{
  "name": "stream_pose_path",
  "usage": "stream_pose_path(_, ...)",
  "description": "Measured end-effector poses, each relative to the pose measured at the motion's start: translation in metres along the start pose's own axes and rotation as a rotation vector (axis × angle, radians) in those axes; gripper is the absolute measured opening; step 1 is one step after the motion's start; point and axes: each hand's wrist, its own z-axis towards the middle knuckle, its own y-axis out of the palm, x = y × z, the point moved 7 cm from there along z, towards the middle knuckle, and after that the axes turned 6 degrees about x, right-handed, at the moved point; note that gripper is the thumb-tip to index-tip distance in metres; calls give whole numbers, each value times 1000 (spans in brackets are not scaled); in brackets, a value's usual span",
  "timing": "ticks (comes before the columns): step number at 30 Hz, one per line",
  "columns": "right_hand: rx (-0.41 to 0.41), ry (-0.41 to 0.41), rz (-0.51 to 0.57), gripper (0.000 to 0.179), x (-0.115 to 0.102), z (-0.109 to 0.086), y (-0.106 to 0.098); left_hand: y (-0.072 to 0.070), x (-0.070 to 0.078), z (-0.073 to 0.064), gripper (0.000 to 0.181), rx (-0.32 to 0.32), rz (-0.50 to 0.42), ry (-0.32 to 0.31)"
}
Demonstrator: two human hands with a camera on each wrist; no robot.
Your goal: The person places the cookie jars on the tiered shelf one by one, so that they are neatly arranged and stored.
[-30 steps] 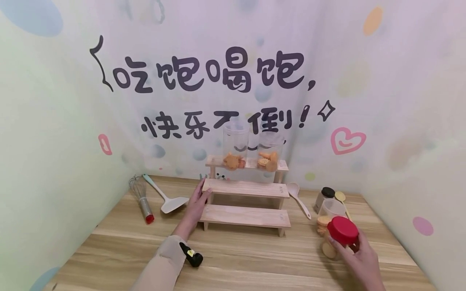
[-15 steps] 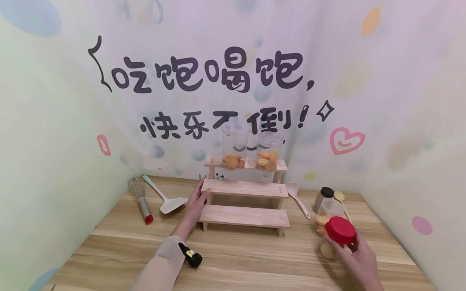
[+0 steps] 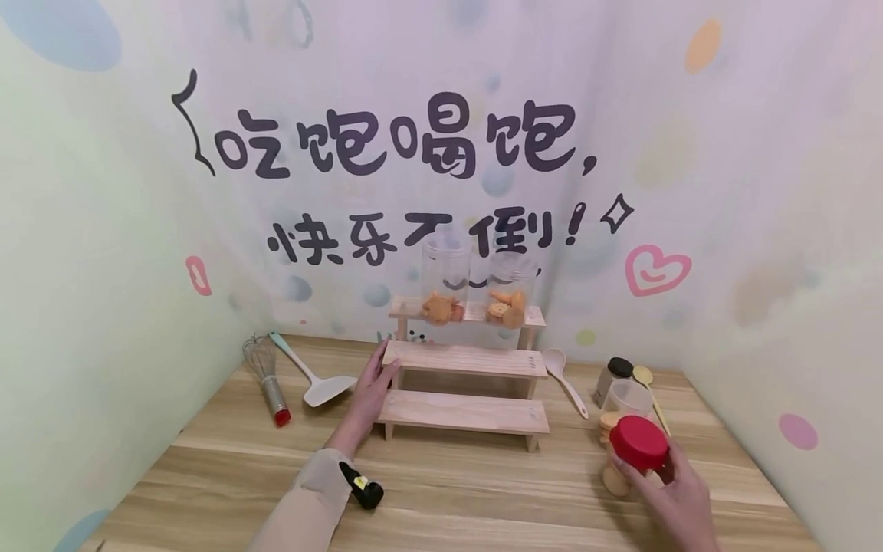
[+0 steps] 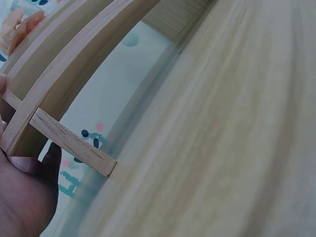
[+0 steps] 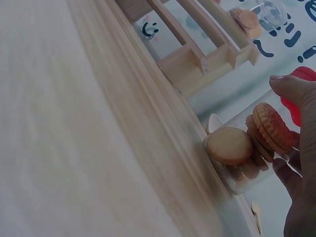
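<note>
My left hand (image 3: 372, 387) grips the left end of the middle board of a three-tier wooden display rack (image 3: 465, 359); the left wrist view shows that hand (image 4: 27, 192) around the board's end. At the right, my right hand (image 3: 679, 491) holds a clear cookie jar with a red lid (image 3: 640, 442), fingers and thumb around its upper part. Several cookies (image 5: 229, 145) lie inside the jar in the right wrist view. Two clear jars with cookies stand on the top tier, a left one (image 3: 441, 307) and a right one (image 3: 507, 313).
A whisk (image 3: 271, 391) and a white spatula (image 3: 329, 389) lie left of the rack. To its right lie a white spoon (image 3: 562, 376) and a yellowish spoon (image 3: 645, 376). A black-capped jar (image 3: 614, 376) and an open clear jar (image 3: 629, 397) stand behind the red-lidded jar.
My right hand and the red-lidded jar have shifted slightly to the left. The left hand keeps its place on the rack.
</note>
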Motion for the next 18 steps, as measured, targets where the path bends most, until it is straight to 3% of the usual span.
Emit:
stream_pose_path(4,20,-76,51,69,-11,-8,8,0,3,-1,71,-16,-5,-12)
stream_pose_path(11,-62,-102,146,70,-39,-26,32,4,29,-14,67,-52,8,-27)
stream_pose_path(14,-96,-79,201,72,-46,-33,42,4,31,-14,66,-54,7,-30)
stream_pose_path(18,-112,-41,264,73,-52,-40,55,2,18,-7,67,-43,-13,-31)
